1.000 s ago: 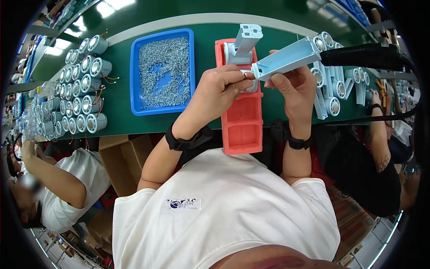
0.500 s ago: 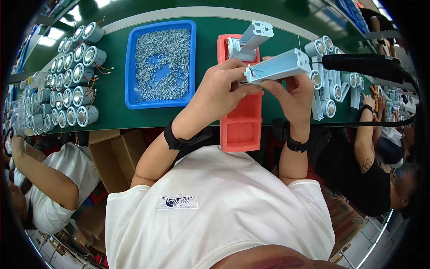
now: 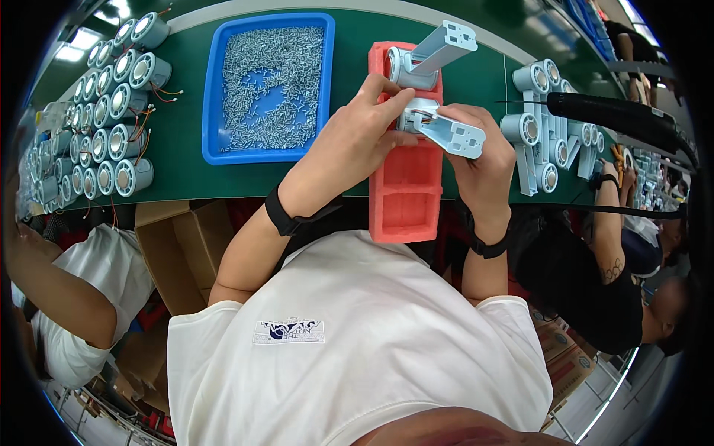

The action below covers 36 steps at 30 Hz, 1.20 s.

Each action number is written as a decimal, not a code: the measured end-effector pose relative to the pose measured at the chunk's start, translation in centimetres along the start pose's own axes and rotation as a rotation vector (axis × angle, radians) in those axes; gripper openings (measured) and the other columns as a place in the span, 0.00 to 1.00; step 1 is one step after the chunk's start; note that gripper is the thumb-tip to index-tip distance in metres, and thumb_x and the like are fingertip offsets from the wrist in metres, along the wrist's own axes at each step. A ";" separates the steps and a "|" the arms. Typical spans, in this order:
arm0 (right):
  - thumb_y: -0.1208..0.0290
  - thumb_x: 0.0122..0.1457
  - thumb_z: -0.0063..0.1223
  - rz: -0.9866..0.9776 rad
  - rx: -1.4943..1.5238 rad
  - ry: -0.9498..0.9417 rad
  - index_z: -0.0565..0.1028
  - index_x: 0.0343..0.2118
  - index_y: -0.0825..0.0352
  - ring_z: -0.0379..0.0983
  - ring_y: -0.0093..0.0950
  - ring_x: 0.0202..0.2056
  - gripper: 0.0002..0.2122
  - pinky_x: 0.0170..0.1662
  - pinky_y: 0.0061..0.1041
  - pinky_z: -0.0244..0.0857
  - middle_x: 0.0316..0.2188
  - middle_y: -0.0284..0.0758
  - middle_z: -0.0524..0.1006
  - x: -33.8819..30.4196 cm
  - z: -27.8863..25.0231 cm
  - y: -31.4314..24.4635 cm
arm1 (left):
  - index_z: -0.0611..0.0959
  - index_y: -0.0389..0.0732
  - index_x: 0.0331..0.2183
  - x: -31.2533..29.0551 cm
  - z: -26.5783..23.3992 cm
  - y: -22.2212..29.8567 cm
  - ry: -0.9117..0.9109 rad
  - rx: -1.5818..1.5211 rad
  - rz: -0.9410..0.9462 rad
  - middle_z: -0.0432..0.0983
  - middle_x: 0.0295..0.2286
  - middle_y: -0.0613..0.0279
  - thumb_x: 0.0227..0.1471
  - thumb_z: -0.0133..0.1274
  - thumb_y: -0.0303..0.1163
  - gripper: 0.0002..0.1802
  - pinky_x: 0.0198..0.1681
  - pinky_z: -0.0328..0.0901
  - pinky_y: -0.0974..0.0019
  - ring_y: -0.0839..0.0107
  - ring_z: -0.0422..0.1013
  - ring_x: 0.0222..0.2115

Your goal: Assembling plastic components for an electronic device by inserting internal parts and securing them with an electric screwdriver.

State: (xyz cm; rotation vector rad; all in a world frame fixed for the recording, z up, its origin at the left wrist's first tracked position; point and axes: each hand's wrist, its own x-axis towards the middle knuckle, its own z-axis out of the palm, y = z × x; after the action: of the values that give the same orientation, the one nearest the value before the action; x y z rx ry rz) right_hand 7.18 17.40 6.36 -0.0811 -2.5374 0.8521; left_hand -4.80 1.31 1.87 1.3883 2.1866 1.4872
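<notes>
My right hand (image 3: 482, 160) is closed round a pale blue plastic arm housing (image 3: 455, 137), which tilts with its slotted end toward the right. Its round end sits at the middle of a red foam holder (image 3: 376, 186), and wires show inside. My left hand (image 3: 353, 137) pinches that round end from the left; the thumb and forefinger are on either side of it. Just beyond, a similar pale blue arm (image 3: 444, 50) with a round motor housing (image 3: 402, 70) rests in the holder's far pocket.
A blue tray (image 3: 210, 97) of small screws lies left of the holder. Farther left stand rows of round motor housings (image 3: 132, 177) with wires. Finished-looking arms (image 3: 529, 130) lie at right, beneath a black handheld tool (image 3: 606, 111). Co-workers sit on both sides.
The arm housing has come down and toward me, from held in the air to the foam holder. Its slotted end has turned toward me. Both hands have followed it.
</notes>
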 end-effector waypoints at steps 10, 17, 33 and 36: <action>0.88 0.45 0.61 -0.108 -0.111 -0.129 0.79 0.42 0.68 0.80 0.38 0.38 0.18 0.38 0.28 0.74 0.38 0.42 0.81 1.5 -1.0 -0.6 | 0.75 0.31 0.49 -0.1 0.0 0.2 0.002 -0.023 0.003 0.67 0.46 0.45 0.48 0.64 0.25 0.26 0.38 0.74 0.54 0.48 0.77 0.36; 0.90 0.44 0.59 -0.093 -0.054 -0.105 0.78 0.41 0.67 0.79 0.40 0.37 0.19 0.37 0.31 0.74 0.36 0.41 0.80 1.4 -0.5 -0.3 | 0.76 0.32 0.49 -0.1 0.0 -0.6 0.008 -0.074 -0.004 0.67 0.46 0.46 0.48 0.64 0.26 0.26 0.38 0.74 0.54 0.48 0.77 0.36; 0.87 0.48 0.58 -0.021 0.192 0.126 0.79 0.44 0.70 0.79 0.39 0.38 0.17 0.39 0.28 0.71 0.38 0.42 0.80 -0.7 1.7 2.0 | 0.73 0.34 0.55 -0.2 0.5 -0.1 -0.011 0.054 0.076 0.67 0.47 0.47 0.46 0.65 0.24 0.33 0.39 0.72 0.53 0.48 0.75 0.38; 0.86 0.50 0.57 -0.043 0.252 0.233 0.77 0.48 0.69 0.78 0.33 0.37 0.19 0.38 0.26 0.71 0.43 0.40 0.78 -1.5 1.7 0.8 | 0.72 0.34 0.57 -0.4 -1.0 0.8 0.015 0.122 0.084 0.67 0.48 0.50 0.46 0.66 0.26 0.37 0.35 0.72 0.57 0.56 0.75 0.33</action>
State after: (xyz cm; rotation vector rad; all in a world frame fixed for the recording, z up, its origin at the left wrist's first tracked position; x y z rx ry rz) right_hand 7.72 16.82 4.05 -0.0424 -2.1917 1.0717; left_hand -4.70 0.40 2.90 1.5297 2.2899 1.4166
